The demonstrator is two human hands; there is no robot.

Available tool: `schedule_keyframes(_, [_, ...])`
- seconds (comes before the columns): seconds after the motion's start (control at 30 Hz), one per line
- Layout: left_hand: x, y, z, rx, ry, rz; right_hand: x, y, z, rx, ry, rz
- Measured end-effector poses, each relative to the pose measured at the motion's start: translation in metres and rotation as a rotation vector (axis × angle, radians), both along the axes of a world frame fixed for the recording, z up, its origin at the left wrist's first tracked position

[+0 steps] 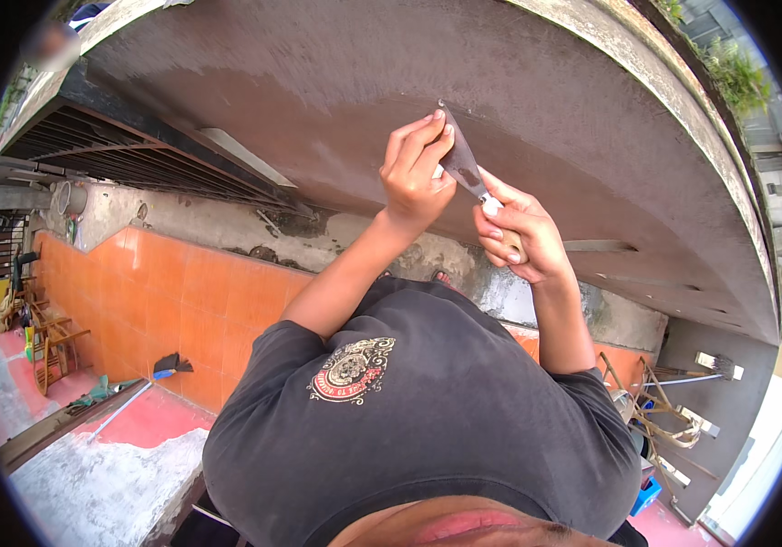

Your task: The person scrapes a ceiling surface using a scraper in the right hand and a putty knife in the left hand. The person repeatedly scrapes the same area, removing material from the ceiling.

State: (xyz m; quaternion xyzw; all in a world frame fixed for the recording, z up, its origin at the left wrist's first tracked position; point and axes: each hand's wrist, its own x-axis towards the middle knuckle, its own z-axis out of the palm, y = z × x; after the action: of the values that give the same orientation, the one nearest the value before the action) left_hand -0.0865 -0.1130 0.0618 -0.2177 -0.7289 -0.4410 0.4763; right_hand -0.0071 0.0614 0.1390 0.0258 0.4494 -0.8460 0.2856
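Observation:
My right hand (pixel 517 229) is closed around the light wooden handle of a putty knife (pixel 463 161), its dark metal blade pointing up toward the wall. My left hand (pixel 418 167) is raised beside the blade, its fingertips close to or touching the blade's edge and tip; a small white piece shows by its thumb. Just beyond the blade's tip stands a grey-brown plastered wall (pixel 336 75), with a small pale spot near the tip.
A dark metal grille gate (pixel 152 147) adjoins the wall at left. Orange tiles (pixel 186 294) lie behind me, with a broom (pixel 165 372) and wooden chairs (pixel 52 342). At right are wooden poles (pixel 657 403) and a blue container (pixel 646 496). A person is at the upper left.

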Motion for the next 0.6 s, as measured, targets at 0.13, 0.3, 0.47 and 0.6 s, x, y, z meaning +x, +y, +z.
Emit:
schedule_keyframes(0.13, [-0.001, -0.0008, 0.0004, 0.002, -0.01, 0.0, 0.0008, -0.0011, 0.0001, 0.018, -0.002, -0.02])
schedule_keyframes(0.3, [-0.0013, -0.0021, 0.0012, 0.005, 0.005, -0.013, 0.0022, -0.0017, 0.0003, -0.02, 0.001, -0.018])
schedule_keyframes(0.47, [-0.0022, -0.0032, 0.0017, -0.011, 0.021, -0.027, 0.0003, -0.0032, 0.0018, 0.012, -0.006, -0.033])
schedule_keyframes(0.6, [-0.0023, -0.0036, 0.0007, 0.007, 0.009, 0.003, 0.0001, -0.0038, 0.0035, 0.014, 0.011, 0.018])
